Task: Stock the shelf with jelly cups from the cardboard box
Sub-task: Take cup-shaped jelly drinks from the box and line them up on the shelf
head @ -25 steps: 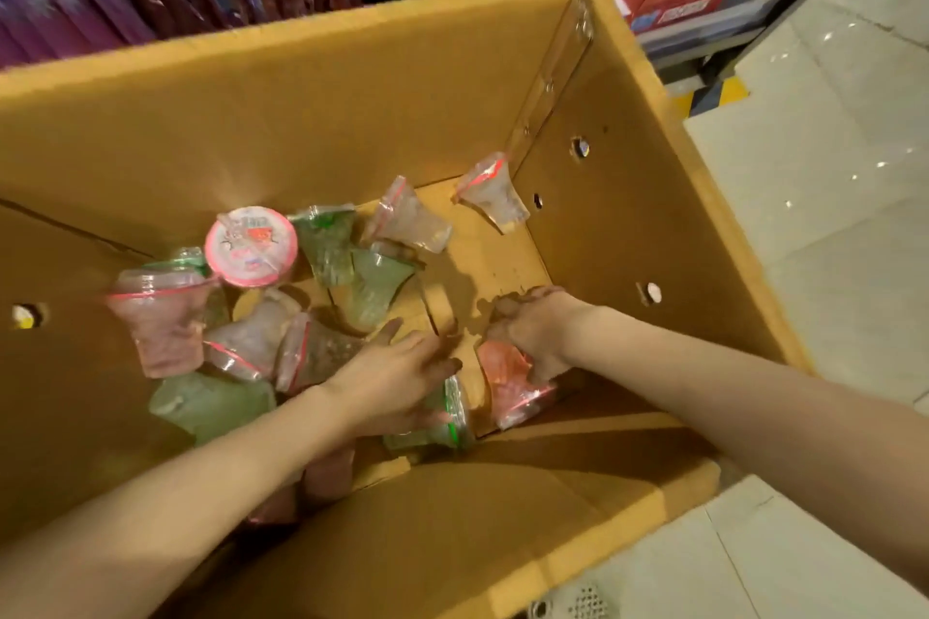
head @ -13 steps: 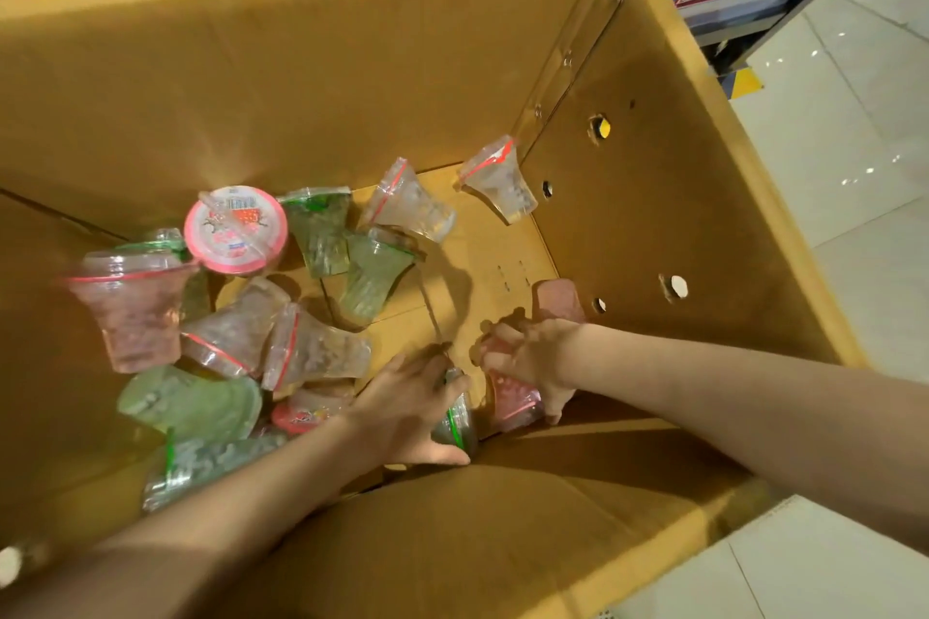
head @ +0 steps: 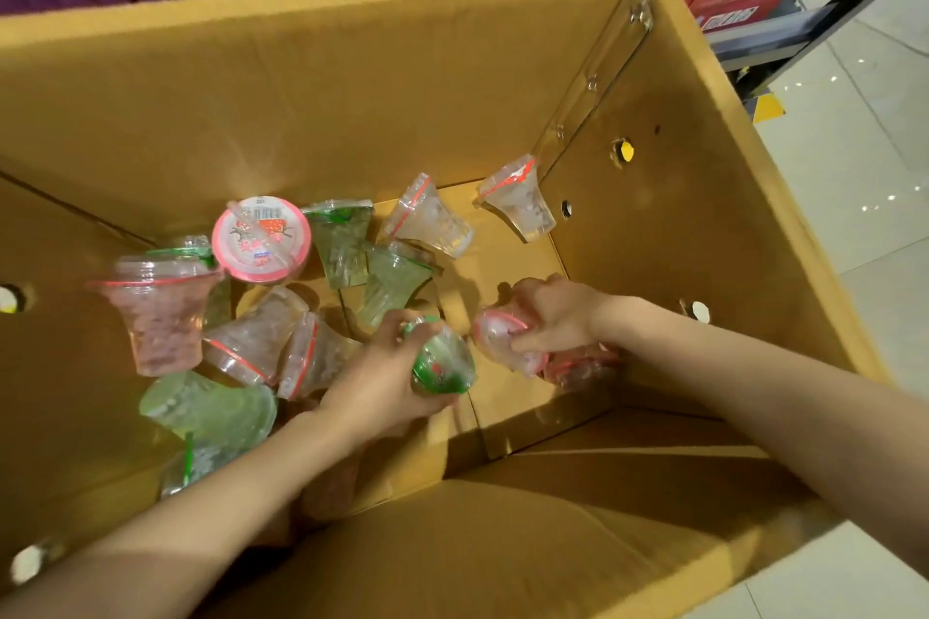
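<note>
Deep in the cardboard box (head: 352, 80), my left hand (head: 382, 382) grips a green jelly cup (head: 442, 362), my right hand (head: 553, 317) a pink jelly cup (head: 502, 337); next, I judge, both lift out toward the shelf

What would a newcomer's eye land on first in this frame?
Two bare arms reach into a big cardboard box. The left hand grips a green jelly cup and the right hand a pink jelly cup. At back left, a pink-lidded cup faces up among tumbled cups.
</note>
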